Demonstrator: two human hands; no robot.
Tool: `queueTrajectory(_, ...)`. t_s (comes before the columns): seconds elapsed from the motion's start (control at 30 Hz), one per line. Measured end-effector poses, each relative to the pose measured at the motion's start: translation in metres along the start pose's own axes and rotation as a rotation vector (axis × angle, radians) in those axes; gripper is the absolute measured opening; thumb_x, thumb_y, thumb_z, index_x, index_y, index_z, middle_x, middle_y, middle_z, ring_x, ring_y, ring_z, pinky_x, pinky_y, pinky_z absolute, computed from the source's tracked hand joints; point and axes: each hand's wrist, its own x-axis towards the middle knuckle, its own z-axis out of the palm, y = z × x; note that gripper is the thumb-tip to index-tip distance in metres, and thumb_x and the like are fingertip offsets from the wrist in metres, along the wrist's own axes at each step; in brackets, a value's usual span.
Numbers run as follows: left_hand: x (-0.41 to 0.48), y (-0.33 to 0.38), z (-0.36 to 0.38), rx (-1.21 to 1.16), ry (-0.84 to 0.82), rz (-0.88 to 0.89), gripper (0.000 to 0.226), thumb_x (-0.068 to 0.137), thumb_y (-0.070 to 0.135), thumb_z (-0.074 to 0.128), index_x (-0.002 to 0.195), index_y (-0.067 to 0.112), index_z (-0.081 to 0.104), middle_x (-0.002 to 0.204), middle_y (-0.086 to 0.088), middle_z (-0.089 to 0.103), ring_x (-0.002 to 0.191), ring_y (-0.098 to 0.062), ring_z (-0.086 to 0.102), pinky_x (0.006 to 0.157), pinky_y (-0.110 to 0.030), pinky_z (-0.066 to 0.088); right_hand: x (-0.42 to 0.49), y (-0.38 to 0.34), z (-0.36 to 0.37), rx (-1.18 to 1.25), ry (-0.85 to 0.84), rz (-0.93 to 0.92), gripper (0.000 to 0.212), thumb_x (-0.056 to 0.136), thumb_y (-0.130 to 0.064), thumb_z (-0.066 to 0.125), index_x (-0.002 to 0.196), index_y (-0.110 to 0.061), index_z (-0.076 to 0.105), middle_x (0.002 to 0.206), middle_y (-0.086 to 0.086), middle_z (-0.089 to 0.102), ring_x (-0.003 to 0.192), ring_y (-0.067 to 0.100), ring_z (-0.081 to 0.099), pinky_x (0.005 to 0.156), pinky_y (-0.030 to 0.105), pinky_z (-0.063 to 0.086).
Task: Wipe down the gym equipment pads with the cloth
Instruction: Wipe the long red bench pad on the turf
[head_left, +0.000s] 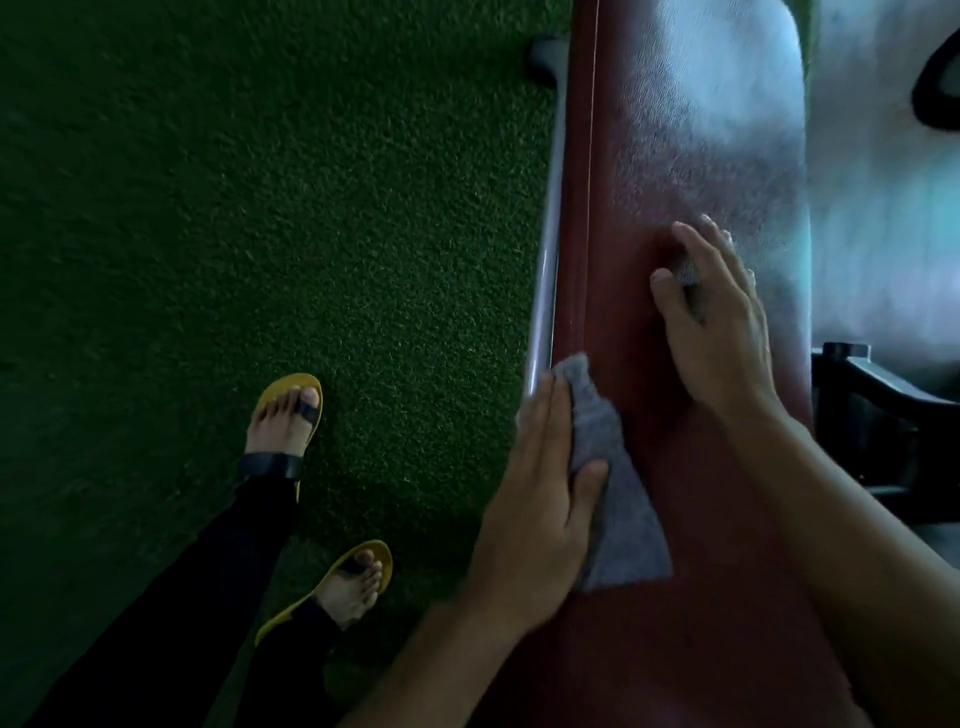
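Wiping the side edge of the bench pad

Left hand (540, 499) lies flat, fingers straight, pressing the grey cloth (623, 535) against the near edge of the maroon pad (675, 156) just beside the metal rail (545, 270), probably to catch the seam there. Right hand (727, 332) sits splayed on top of the pad, looks like bracing. There's a grey patch under its fingers, so I can't tell if it's holding anything.

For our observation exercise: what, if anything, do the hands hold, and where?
The left hand presses the grey cloth, over its upper half, flat against the red pad edge; the right hand rests on the pad, gripping nothing.
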Motion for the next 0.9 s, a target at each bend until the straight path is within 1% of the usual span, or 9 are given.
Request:
queueTrajectory(0.1,0.022,0.004,-0.002,-0.033,0.036,0.039,0.063,0.104,0.041,0.036,0.145,0.05,-0.012,0.153,0.039,-0.014,0.144,0.013,-0.011,0.118,-0.013,0.0,0.006,0.008,0.004,-0.024,-0.013,0.001,0.051,0.104,-0.039,0.046,0.153,-0.032,0.035,0.165,-0.011,0.021,0.153,0.007,0.011,0.125,0.038,0.007)
queueTrajectory(0.17,0.06,0.011,-0.007,-0.109,0.101,0.051,0.063,0.105,0.036,0.038,0.142,0.054,-0.01,0.147,0.046,-0.012,0.144,0.014,-0.007,0.118,-0.013,0.001,0.006,0.011,0.006,-0.012,-0.003,-0.001,0.051,0.103,-0.041,0.045,0.153,-0.032,0.035,0.165,-0.013,0.021,0.153,0.006,0.011,0.125,0.038,0.007)
queueTrajectory(0.23,0.078,0.014,-0.008,-0.142,0.153,0.038,0.061,0.105,0.036,0.038,0.145,0.049,-0.007,0.151,0.04,-0.009,0.145,0.013,-0.004,0.12,-0.018,0.004,0.007,0.012,0.005,-0.013,0.012,-0.012,0.052,0.101,-0.041,0.047,0.152,-0.031,0.039,0.163,-0.011,0.026,0.152,0.007,0.016,0.125,0.044,0.014)
queueTrajectory(0.3,0.067,0.013,-0.003,-0.136,0.148,0.012,0.061,0.105,0.038,0.038,0.149,0.043,-0.004,0.156,0.034,-0.006,0.146,0.011,-0.004,0.121,-0.02,0.005,0.008,0.009,0.004,-0.045,0.029,-0.007,0.052,0.1,-0.041,0.048,0.15,-0.03,0.042,0.162,-0.009,0.03,0.151,0.008,0.021,0.123,0.043,0.018)
queueTrajectory(0.4,0.06,0.016,-0.002,-0.12,0.129,0.011,0.062,0.105,0.037,0.039,0.148,0.044,-0.005,0.156,0.033,-0.008,0.146,0.011,-0.006,0.122,-0.022,0.004,0.016,0.001,0.002,-0.07,0.046,0.008,0.052,0.099,-0.041,0.048,0.149,-0.029,0.044,0.162,-0.008,0.031,0.15,0.009,0.023,0.122,0.037,0.017)
queueTrajectory(0.57,0.113,0.027,-0.015,-0.114,0.206,0.041,0.062,0.106,0.034,0.037,0.154,0.034,-0.001,0.158,0.027,-0.005,0.148,0.007,-0.003,0.123,-0.023,0.006,0.06,-0.012,0.014,-0.048,0.039,-0.053,0.052,0.103,-0.039,0.046,0.153,-0.032,0.036,0.165,-0.008,0.023,0.153,0.009,0.013,0.125,0.041,0.011)
queueTrajectory(0.73,0.065,0.02,-0.002,-0.157,0.19,0.029,0.058,0.105,0.035,0.038,0.147,0.051,0.001,0.155,0.041,-0.002,0.147,0.009,0.0,0.122,-0.02,0.007,0.061,-0.009,0.025,-0.067,0.064,-0.024,0.053,0.102,-0.044,0.037,0.154,-0.036,0.032,0.165,-0.014,0.02,0.153,0.005,0.01,0.126,0.036,0.005)
queueTrajectory(0.8,0.091,0.026,-0.005,-0.155,0.23,0.024,0.058,0.106,0.031,0.04,0.149,0.047,0.004,0.156,0.036,0.001,0.148,0.007,0.002,0.122,-0.02,0.008,0.062,-0.009,0.024,-0.083,0.063,-0.024,0.054,0.101,-0.046,0.036,0.154,-0.035,0.032,0.165,-0.013,0.021,0.153,0.006,0.011,0.125,0.037,0.007)
queueTrajectory(0.9,0.147,0.034,-0.017,-0.194,0.299,-0.005,0.059,0.106,0.029,0.041,0.156,0.028,0.011,0.164,0.015,0.009,0.149,0.005,0.005,0.12,-0.017,0.008,0.066,-0.009,0.025,-0.101,0.076,-0.032,0.058,0.099,-0.049,0.034,0.153,-0.031,0.035,0.164,-0.007,0.025,0.153,0.011,0.016,0.125,0.042,0.012)
